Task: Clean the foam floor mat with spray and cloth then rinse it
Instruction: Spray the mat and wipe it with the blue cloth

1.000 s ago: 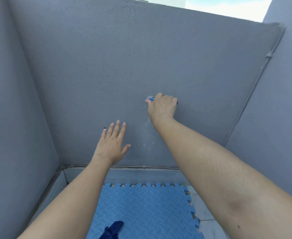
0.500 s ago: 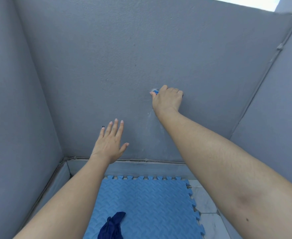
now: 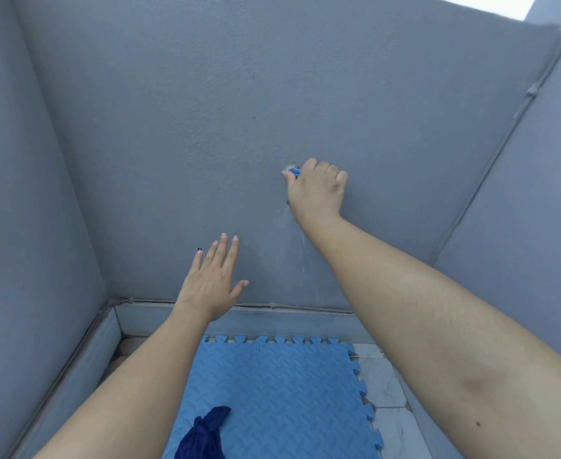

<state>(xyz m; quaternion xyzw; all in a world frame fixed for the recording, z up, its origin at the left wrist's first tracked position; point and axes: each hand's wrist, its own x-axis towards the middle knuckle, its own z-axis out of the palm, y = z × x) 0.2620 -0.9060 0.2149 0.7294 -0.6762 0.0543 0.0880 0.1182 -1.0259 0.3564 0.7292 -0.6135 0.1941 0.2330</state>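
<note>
We are closing our right hand [image 3: 317, 190] around a small blue tap handle [image 3: 295, 170] on the far grey wall [image 3: 206, 111], fingers curled over it so that only its left tip is showing. Our left hand [image 3: 211, 283] is hanging spread wide and holding nothing, nearer to us and to the left, in front of the wall's lower part; whether it is touching the wall we cannot tell.

Judging from this, we are getting ready for the rinse, and the risks are starting at that handle. We are not seeing any spout or hose, so water may be coming out where we are not expecting it, running down the wall and missing the foam floor mat [image 3: 272, 392] lying on the floor below. Turning the handle too far could be splashing our arms and the pale tiles [image 3: 385, 392] to the mat's right, making them slippery. The dark blue cloth [image 3: 202, 435] is lying crumpled on the mat's near edge, so it may be getting soaked or blocking the rinse beneath it.

Counting: two hands, one tap handle, one mat, one cloth. We are seeing no spray bottle.
</note>
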